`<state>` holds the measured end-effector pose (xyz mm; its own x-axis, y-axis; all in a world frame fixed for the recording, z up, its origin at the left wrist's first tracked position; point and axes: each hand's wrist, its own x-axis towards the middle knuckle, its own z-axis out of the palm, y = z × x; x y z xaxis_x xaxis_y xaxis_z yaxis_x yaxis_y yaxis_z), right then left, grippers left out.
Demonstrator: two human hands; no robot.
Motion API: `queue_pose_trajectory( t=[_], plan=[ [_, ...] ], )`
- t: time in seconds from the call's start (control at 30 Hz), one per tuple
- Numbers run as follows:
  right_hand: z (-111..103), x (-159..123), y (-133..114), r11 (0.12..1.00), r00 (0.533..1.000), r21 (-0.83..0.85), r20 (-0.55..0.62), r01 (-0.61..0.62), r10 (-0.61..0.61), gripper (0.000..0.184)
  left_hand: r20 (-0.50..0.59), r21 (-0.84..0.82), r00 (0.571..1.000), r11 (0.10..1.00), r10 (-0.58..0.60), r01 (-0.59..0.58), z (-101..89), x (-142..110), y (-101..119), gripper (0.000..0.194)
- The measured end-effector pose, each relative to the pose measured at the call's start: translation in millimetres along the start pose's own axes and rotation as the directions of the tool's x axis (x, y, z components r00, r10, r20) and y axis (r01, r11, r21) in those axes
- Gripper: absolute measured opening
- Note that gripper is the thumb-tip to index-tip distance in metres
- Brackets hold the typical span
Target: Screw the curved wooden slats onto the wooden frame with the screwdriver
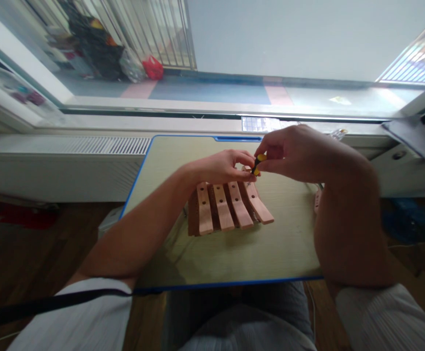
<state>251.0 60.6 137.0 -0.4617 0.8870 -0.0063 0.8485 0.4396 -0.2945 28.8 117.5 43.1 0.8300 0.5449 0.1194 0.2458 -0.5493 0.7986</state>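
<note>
My right hand (289, 151) pinches a small yellow and black screwdriver (259, 165) by its handle, which is tilted. Close against it is my left hand (230, 165), its fingers curled at the far end of the rightmost wooden piece; what they grip is hidden. Several bent wooden pieces, among them a left one (205, 214) and a right one (260, 207), lie side by side, each with two dark holes. Beneath them is a brown corrugated sheet (193, 226). The screwdriver's tip is hidden by my fingers.
The pieces lie on a light tabletop (285, 243) with a blue edge. Beyond it are a radiator (62, 170) and a windowsill with a clear packet (260, 124). A pink strip with holes (318, 201) shows by my right forearm.
</note>
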Motion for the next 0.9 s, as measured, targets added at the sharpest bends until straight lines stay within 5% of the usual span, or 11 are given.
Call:
queue_pose_trajectory(
  t=[0.47, 0.9],
  plan=[
    [10.1, 10.5, 0.3, 0.989, 0.991, -0.094, -0.073, -0.116, 0.109, 0.046, -0.017, -0.015, 0.999, 0.999, -0.035, 0.035, 0.0, -0.8, -5.2, 0.034],
    [-4.0, -2.3, 0.0, 0.998, 0.998, 0.012, 0.017, 0.058, -0.059, 0.028, 0.003, -0.017, 1.0, 1.0, -0.005, 0.006, 0.4, -0.4, -4.2, 0.032]
  ],
)
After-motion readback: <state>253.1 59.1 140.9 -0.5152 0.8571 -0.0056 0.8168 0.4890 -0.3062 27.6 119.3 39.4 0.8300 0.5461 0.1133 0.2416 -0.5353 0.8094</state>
